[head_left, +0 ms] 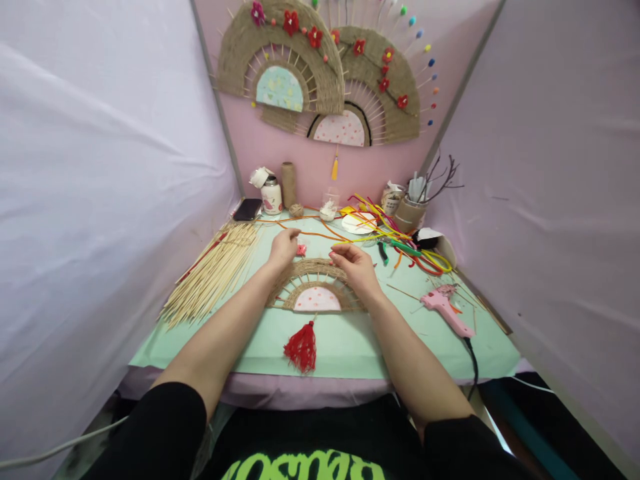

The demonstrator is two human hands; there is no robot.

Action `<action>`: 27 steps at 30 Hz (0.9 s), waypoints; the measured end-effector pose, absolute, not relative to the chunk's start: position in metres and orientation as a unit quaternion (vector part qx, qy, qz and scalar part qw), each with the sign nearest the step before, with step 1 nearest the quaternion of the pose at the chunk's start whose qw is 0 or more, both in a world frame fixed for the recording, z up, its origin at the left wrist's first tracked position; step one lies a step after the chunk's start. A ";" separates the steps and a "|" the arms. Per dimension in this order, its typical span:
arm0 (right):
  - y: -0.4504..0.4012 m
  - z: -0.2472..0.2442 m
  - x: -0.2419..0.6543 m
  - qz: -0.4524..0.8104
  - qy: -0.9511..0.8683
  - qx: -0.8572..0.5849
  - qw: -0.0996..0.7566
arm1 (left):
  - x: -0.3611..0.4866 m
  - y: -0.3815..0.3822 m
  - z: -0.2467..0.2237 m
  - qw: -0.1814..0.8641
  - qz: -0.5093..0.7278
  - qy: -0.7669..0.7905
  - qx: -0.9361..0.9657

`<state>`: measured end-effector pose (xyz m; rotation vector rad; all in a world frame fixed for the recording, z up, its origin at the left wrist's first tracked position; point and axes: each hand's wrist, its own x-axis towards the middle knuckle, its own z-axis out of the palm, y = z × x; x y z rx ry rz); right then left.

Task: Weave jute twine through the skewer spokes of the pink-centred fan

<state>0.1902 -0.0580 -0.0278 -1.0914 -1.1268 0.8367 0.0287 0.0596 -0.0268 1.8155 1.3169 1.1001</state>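
Observation:
A small twine-wrapped fan [313, 265] with a dotted white half-round centre [317, 300] lies on the green tabletop. From its lower edge a red tassel [301, 347] hangs toward me. My left hand [285, 247] is at the fan's upper left, its fingers bent together beside a small pink-red piece [301, 250]; whether it holds anything is hidden. Over the fan's upper right, my right hand [352, 264] is closed in a pinch, with a tiny reddish thing near the fingertips that is too small to make out.
Thin wooden sticks [213, 273] are spread at the left. A pink glue gun [447, 312] with a black cord lies right. Behind are colourful pipe cleaners [395, 233], jars [271, 196], a phone [247, 209] and pliers [383, 253]. Large fans [285, 63] hang on the back wall.

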 end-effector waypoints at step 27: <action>-0.082 -0.024 0.167 -0.024 -0.832 -0.474 0.287 | 0.047 -0.028 -0.014 0.846 0.482 0.188 0.133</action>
